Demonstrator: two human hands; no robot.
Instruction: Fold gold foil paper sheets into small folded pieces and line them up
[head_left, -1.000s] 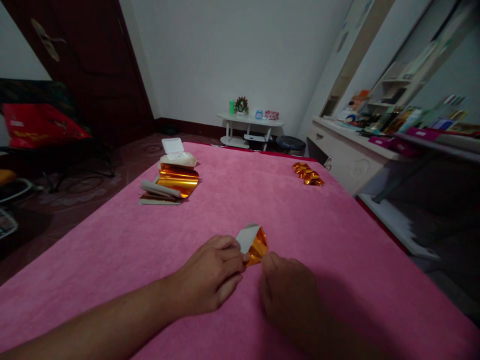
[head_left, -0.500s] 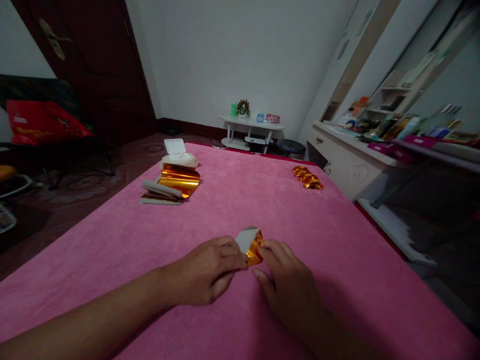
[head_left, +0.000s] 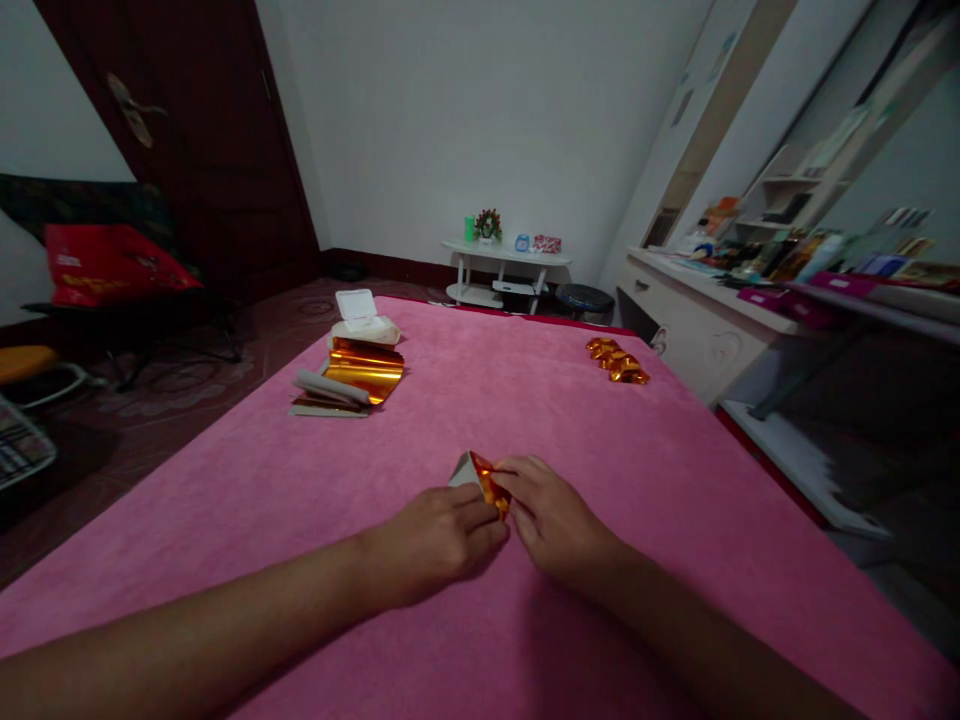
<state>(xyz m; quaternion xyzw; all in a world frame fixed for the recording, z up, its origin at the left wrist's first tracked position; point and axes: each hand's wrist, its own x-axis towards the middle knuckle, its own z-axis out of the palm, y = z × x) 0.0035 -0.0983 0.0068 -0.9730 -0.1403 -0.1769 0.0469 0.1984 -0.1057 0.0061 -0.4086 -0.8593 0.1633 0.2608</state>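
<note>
A small folded piece of gold foil paper (head_left: 489,484), grey on its other face, is held low over the pink cloth (head_left: 480,400). My left hand (head_left: 450,535) is closed on its near left part, fingers curled over the grey side. From the right, my right hand (head_left: 551,520) pinches the gold edge between thumb and fingers. Both hands nearly meet, and they hide the paper's lower part. Farther left lies a stack of gold foil sheets (head_left: 364,372), some curled up with grey backs. Several folded gold foil pieces (head_left: 619,360) sit in a row at the far right.
An open white wipes pack (head_left: 364,318) stands behind the foil stack. Past the far edge are a white side table (head_left: 504,254) and a round dark stool (head_left: 585,298). A cluttered white dresser (head_left: 697,300) flanks the right side; a red bag (head_left: 120,265) rests on a chair at left.
The paper has turned and shifted slightly left, its tip now raised. My right hand has moved in and closed on the gold edge, while my left fingers now cover more of the grey face.
</note>
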